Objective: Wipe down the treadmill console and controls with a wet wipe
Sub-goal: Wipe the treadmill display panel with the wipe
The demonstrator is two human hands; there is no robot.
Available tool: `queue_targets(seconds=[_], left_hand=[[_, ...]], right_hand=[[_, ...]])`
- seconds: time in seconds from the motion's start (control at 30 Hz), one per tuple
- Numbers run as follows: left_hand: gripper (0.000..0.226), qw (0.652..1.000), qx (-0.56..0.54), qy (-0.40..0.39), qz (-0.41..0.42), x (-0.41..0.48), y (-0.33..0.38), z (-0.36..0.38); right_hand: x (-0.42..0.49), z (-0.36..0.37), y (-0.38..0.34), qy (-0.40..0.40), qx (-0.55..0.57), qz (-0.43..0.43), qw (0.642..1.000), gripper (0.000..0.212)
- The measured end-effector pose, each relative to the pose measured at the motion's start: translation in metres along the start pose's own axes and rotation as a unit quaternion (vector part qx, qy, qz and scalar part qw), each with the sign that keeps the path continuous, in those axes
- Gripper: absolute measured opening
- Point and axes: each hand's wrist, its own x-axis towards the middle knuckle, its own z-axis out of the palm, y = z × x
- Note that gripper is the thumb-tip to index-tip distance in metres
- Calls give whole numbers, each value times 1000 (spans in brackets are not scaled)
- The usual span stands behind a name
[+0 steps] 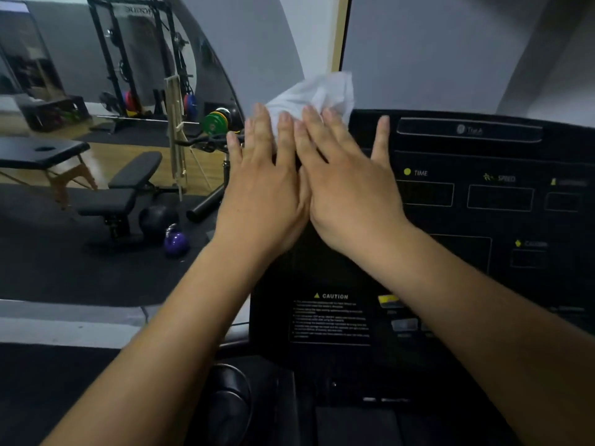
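Observation:
The black treadmill console point(467, 201) fills the right half of the view, with TIME and SPEED readouts and a CAUTION label point(330, 317) lower down. A crumpled white wet wipe point(317, 91) lies over the console's top left corner. My left hand point(267, 185) and my right hand point(347, 181) lie flat side by side on that corner, fingers spread and pointing up. The fingertips of both hands press on the lower part of the wipe. Most of the wipe sticks up above the fingers.
To the left is a gym floor with a black weight bench point(128, 191), a purple kettlebell point(175, 241), a massage table point(42, 152), a barbell with a green plate point(215, 123) and a squat rack point(135, 59). A cup holder point(230, 394) sits below the console.

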Motion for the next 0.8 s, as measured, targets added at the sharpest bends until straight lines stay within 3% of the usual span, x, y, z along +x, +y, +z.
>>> queue_targets(seconds=[0.17, 0.4, 0.57, 0.8], left_hand=[[65, 1000, 10, 13, 20, -63, 8, 13], [66, 999, 27, 17, 14, -15, 5, 1], [65, 998, 23, 4, 51, -77, 18, 21], [65, 997, 60, 16, 41, -21, 28, 12]], right_hand=[[-54, 30, -9, 4, -1, -15, 1000, 62], [-17, 14, -1, 21, 6, 3, 1000, 62], [-74, 43, -1, 43, 18, -19, 999, 60], [-34, 25, 18, 38, 11, 6, 999, 57]])
